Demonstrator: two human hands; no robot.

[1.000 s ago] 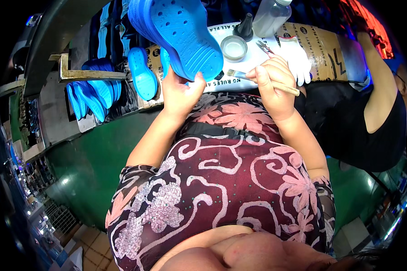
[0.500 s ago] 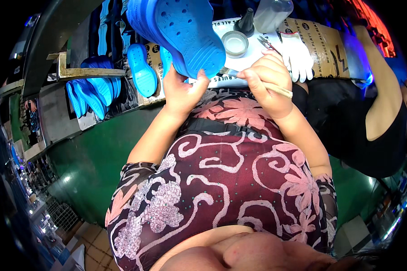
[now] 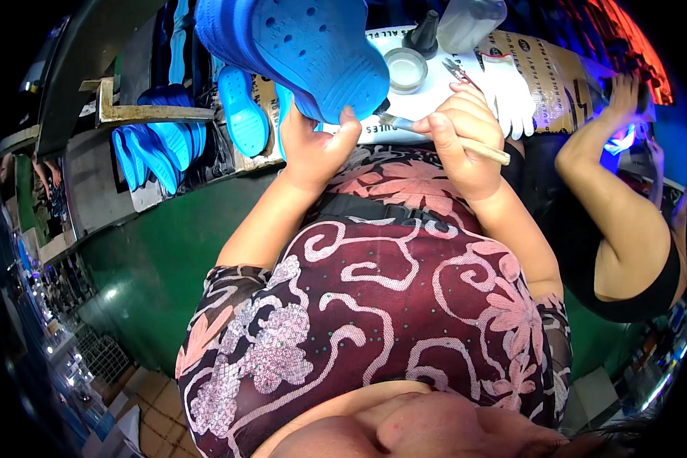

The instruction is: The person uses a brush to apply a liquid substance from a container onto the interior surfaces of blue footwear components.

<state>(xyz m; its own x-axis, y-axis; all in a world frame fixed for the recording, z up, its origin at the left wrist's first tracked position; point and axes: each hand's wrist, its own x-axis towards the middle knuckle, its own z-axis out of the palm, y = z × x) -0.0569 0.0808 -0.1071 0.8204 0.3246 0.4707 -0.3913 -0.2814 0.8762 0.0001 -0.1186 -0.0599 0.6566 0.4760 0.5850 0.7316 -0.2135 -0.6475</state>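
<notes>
Closed around the rim of a blue clog [image 3: 320, 61], my left hand [image 3: 317, 149] has its thumb pressed on the near end. The clog's broad face, dotted with holes, is turned up toward me. My right hand [image 3: 469, 145] grips a paintbrush [image 3: 477, 149] by its pale wooden handle. The bristles point left, close to the clog's near edge; whether they touch it I cannot tell. Just beyond the brush, a small round dish [image 3: 406, 70] stands on a white work surface [image 3: 385, 133].
Behind the dish are a black nozzle bottle [image 3: 427, 34] and a clear bottle [image 3: 469, 23]. Small snips [image 3: 456, 70] lie beside a white glove [image 3: 509, 95]. Blue soles [image 3: 244, 114] and stacked blue pieces [image 3: 160, 145] lie left, near a metal bracket [image 3: 156, 114]. A co-worker's arm [image 3: 603, 168] is at right.
The clog has shifted slightly nearer and is turned a little. My right hand with the paintbrush has moved slightly right. The co-worker's arm has bent, its hand now at the bench.
</notes>
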